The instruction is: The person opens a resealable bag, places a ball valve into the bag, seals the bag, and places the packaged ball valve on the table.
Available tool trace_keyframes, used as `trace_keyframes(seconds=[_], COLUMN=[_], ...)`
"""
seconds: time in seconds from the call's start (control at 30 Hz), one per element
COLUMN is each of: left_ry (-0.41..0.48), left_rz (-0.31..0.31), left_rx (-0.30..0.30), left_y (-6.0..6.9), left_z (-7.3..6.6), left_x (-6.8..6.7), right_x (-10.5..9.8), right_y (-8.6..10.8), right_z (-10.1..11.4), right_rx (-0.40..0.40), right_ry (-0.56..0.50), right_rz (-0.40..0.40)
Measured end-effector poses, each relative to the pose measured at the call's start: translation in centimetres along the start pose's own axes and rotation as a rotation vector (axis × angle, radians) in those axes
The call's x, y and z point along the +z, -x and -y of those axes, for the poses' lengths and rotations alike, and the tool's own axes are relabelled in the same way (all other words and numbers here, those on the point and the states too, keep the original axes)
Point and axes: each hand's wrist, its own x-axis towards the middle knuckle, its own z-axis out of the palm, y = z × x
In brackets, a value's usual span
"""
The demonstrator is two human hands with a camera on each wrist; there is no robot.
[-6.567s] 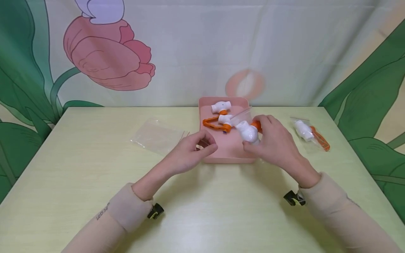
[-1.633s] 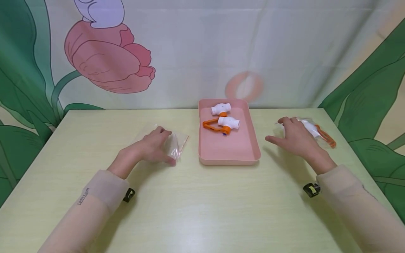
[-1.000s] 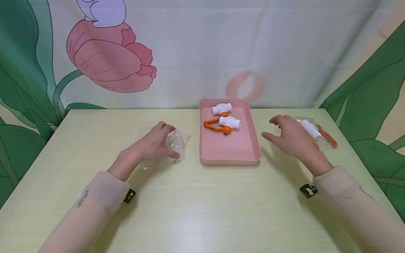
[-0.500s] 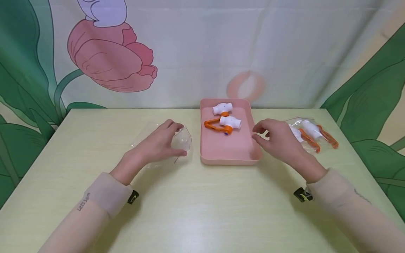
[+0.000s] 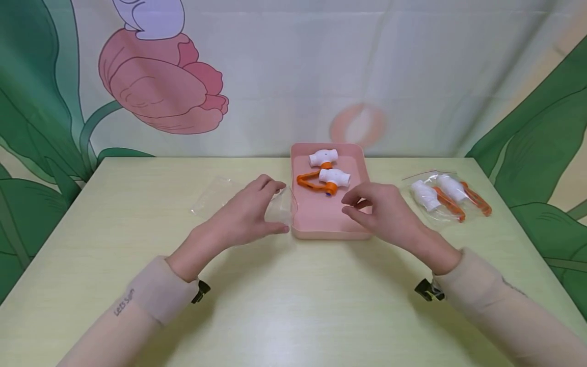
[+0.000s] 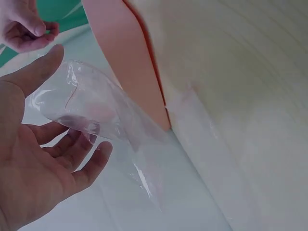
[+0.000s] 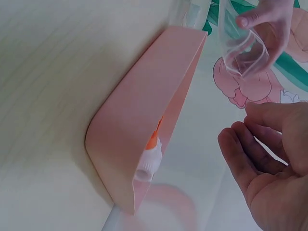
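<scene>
My left hand point(image 5: 240, 214) holds a clear plastic bag point(image 5: 281, 206) between thumb and curled fingers, at the left side of the pink tray point(image 5: 327, 219). The left wrist view shows the thin, crinkled bag point(image 6: 103, 103) spread between thumb and fingers. My right hand point(image 5: 390, 211), fingers loosely bent and holding nothing, hovers over the tray's right side. Inside the tray lie two white ball valves with orange handles, one at the back point(image 5: 323, 157) and one nearer point(image 5: 335, 177). The right wrist view shows a gap between that hand's thumb and fingers.
Two bagged ball valves, one nearer point(image 5: 426, 195) and one beyond point(image 5: 451, 187), lie side by side on the table's right. Another clear bag point(image 5: 211, 196) lies flat left of the tray. A printed curtain point(image 5: 275, 81) hangs behind the table.
The bagged valve seen earlier in my right hand now lies at right beside the other. My left hand has picked up a bag and moved right; my right hand has come left over the tray.
</scene>
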Motion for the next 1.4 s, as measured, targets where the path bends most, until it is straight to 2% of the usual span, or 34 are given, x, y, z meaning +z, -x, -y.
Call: trace_keyframes(seconds=[0.1, 0.3, 0.43, 0.53, 0.73, 0.83, 1.2, 1.4], left_ry=[0.005, 0.023, 0.021, 0.011, -0.027, -0.033, -0.019, 0.001], left_rz=[-0.008, -0.014, -0.027, -0.039, -0.051, -0.056, -0.079, -0.078], left_rx=[0.018, 0.075, 0.108, 0.129, 0.165, 0.174, 0.213, 0.238], left_y=[0.2, 0.6, 0.7, 0.8, 0.9, 1.0, 0.9, 0.8], left_z=[-0.8, -2.0, -2.7, -3.1, -3.6, -3.7, -3.8, -3.7], left_x=[0.2, 1.0, 1.4, 1.6, 1.9, 1.9, 2.1, 2.1], right_x=[0.4, 1.1, 1.6, 2.0, 2.9, 3.4, 3.9, 4.0], right_y=[0.1, 0.3, 0.2, 0.1, 0.1, -0.1, -0.4, -0.4], right_z=[0.2, 0.9, 1.5, 1.9, 2.7, 3.2, 4.0, 4.0], right_rx=[-0.053, -0.223, -0.269, -0.246, -0.128, -0.115, -0.093, -0.102], right_ry=[-0.042, -0.094, -0.164, -0.226, -0.339, -0.366, -0.292, -0.281], right_rz=[-0.014, -0.051, -0.031, -0.004, 0.024, 0.028, 0.110, 0.099])
